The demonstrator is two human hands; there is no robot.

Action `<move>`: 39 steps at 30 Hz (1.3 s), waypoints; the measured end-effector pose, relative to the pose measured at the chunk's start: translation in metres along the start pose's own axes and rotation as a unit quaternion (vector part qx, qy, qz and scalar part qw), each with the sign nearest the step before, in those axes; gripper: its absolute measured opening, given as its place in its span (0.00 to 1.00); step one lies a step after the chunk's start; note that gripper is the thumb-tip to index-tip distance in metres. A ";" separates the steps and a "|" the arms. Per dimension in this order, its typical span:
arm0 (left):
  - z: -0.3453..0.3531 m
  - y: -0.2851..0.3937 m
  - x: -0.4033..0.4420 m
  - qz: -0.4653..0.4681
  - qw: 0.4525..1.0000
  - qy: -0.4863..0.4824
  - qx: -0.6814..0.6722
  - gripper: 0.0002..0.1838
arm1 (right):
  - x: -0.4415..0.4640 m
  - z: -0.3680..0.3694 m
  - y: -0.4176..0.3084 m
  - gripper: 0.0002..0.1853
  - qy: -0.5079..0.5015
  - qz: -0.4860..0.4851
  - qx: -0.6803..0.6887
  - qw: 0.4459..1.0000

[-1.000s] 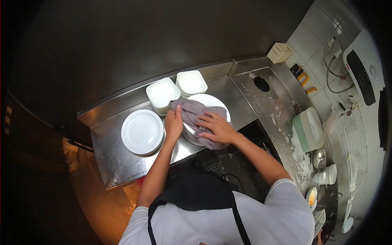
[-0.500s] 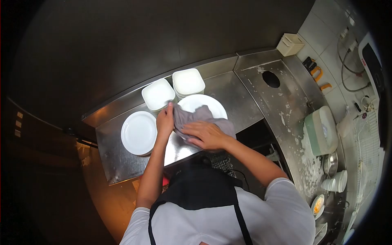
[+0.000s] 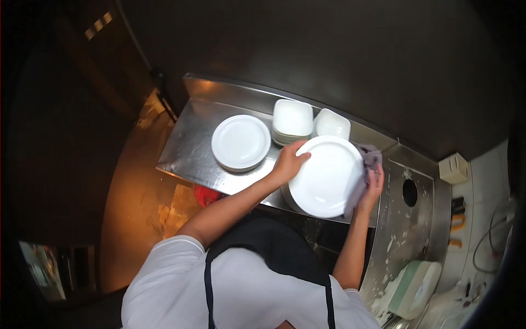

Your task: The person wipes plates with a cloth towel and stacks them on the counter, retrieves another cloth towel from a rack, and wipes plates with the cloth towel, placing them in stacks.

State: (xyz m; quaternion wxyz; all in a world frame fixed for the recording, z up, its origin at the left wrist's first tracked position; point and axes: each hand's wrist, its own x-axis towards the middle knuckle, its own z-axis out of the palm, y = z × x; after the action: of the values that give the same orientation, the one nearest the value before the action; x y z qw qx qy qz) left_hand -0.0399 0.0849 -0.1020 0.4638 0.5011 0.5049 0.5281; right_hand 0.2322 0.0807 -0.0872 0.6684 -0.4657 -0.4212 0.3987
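Observation:
A round white plate [image 3: 327, 178] is held over the right part of the steel counter, above a stack of plates that it mostly covers. My left hand [image 3: 290, 160] grips its upper left rim, thumb on top. At the right rim my right hand [image 3: 373, 185] holds a grey-purple cloth [image 3: 370, 159] against the plate. Another stack of round white plates [image 3: 241, 141] stands on the left of the counter. Behind them are two stacks of square white dishes, one at the left [image 3: 293, 118] and one at the right [image 3: 332, 125].
The steel counter [image 3: 189, 143] meets a dark wall. To the right are a wet steel drainboard [image 3: 395, 225] with a dark round hole [image 3: 410, 192], a cream holder [image 3: 453, 168], orange-handled tools [image 3: 457, 222] and a green and white container [image 3: 413, 289]. Something red [image 3: 206, 194] is below the counter.
The view has turned, shifting the counter and stacks. My left hand has moved from the cloth to the plate's rim. My right hand and the cloth have moved to the plate's right edge.

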 end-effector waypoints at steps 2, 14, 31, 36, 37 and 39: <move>-0.019 0.022 -0.012 -0.026 0.999 -0.033 -0.027 0.22 | -0.024 0.051 -0.065 0.26 -0.108 0.078 0.225 0.965; -0.079 0.019 -0.094 0.101 0.966 0.236 0.000 0.53 | -0.140 0.151 -0.014 0.27 -0.339 0.334 0.156 0.866; -0.165 -0.009 -0.079 0.084 0.991 0.103 -0.003 0.31 | -0.218 0.132 -0.089 0.27 -0.247 0.014 -0.117 0.962; -0.162 0.001 -0.075 0.045 0.988 -0.055 -0.137 0.33 | -0.160 0.223 -0.092 0.29 -0.355 0.224 0.184 0.889; -0.160 0.004 -0.078 0.062 0.984 -0.063 -0.156 0.34 | -0.165 0.230 -0.076 0.30 -0.373 0.193 0.142 0.896; -0.158 -0.008 -0.069 0.049 0.942 -0.081 -0.322 0.33 | -0.175 0.246 -0.052 0.31 -0.402 0.129 0.056 0.905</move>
State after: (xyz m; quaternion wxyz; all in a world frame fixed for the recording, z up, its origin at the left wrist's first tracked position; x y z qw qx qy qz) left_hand -0.1933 0.0054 -0.1122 0.6133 0.3904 0.2434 0.6421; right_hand -0.0479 -0.0235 -0.0192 0.4100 -0.2779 -0.5676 0.6577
